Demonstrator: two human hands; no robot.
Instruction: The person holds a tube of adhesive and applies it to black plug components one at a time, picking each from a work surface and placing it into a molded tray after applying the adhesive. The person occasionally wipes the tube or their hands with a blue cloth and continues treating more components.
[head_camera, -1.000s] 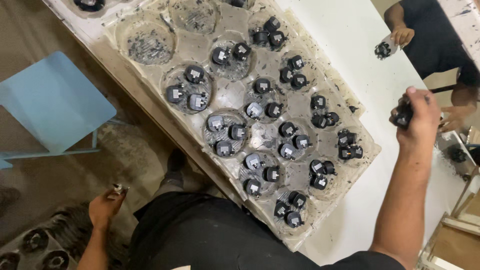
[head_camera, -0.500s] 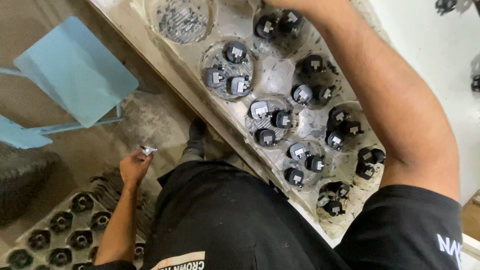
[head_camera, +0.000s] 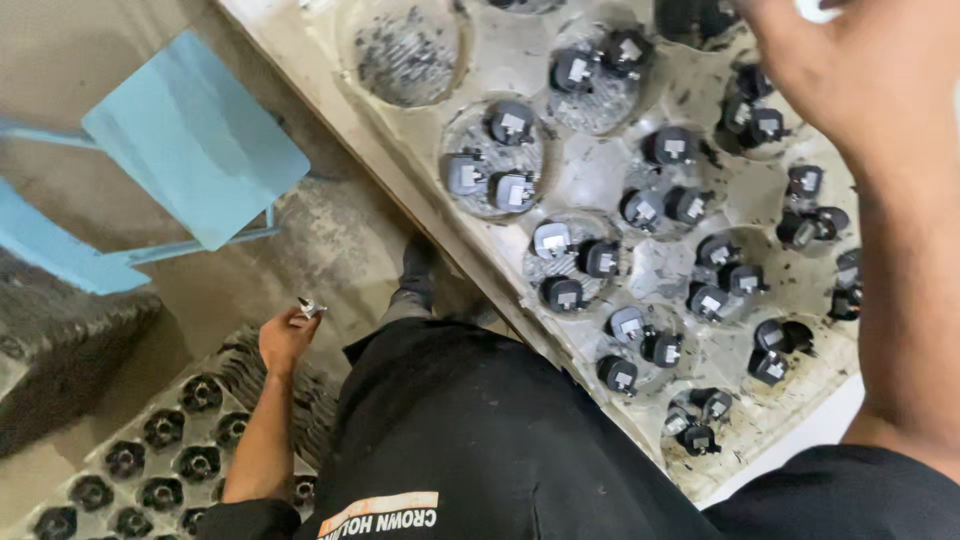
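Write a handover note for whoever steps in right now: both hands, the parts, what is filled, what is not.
Left hand: down by the floor, pinching a small metal piece in its fingertips, above a dark tray of round pockets on the floor.
Right hand: raised over the far end of the table tray; what it holds cannot be told.
Done: most pockets of the table tray hold two or three small black parts.
Left: one pocket at the far end holds only dark grit.
A blue chair stands to the left.
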